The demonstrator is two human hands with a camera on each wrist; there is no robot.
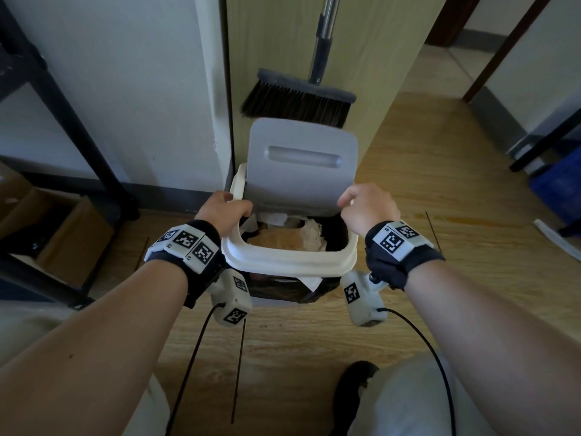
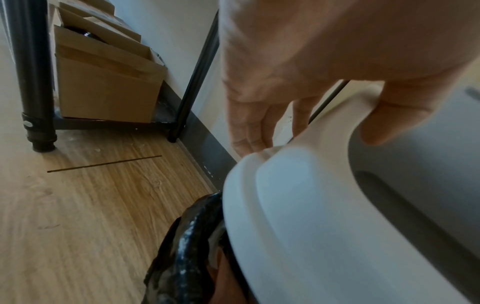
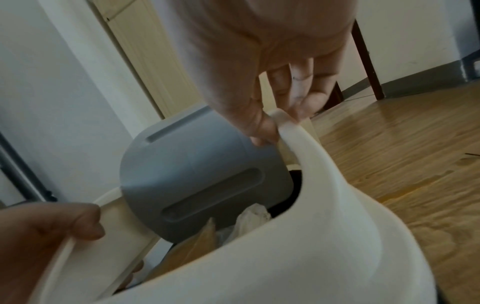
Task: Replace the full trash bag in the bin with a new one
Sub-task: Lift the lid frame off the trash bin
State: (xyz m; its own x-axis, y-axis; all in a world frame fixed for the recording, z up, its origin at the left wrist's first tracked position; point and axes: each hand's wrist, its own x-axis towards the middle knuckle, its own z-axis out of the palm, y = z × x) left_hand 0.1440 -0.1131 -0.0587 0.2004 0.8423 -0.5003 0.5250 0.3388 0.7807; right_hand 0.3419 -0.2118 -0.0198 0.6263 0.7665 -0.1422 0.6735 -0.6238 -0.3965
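A small bin stands on the wooden floor against a wall corner. Its white rim frame (image 1: pixel 284 262) with the grey flap lid (image 1: pixel 300 158) tilted up is lifted off the grey bin body (image 1: pixel 273 301). My left hand (image 1: pixel 224 209) grips the frame's left side (image 2: pixel 298 168), thumb over the top. My right hand (image 1: pixel 366 204) pinches the frame's right side (image 3: pixel 291 131) between thumb and fingers. The black trash bag (image 1: pixel 338 229) is full of crumpled paper and a brown piece (image 1: pixel 276 239); its edge (image 2: pixel 187 242) bulges out below the frame.
A broom (image 1: pixel 301 99) leans on the pale cabinet just behind the bin. A black metal rack (image 1: pixel 78 130) with cardboard boxes (image 1: pixel 63 234) stands to the left. A blue crate (image 1: pixel 558 187) sits at far right. My knees and a dark shoe (image 1: pixel 352 391) are below.
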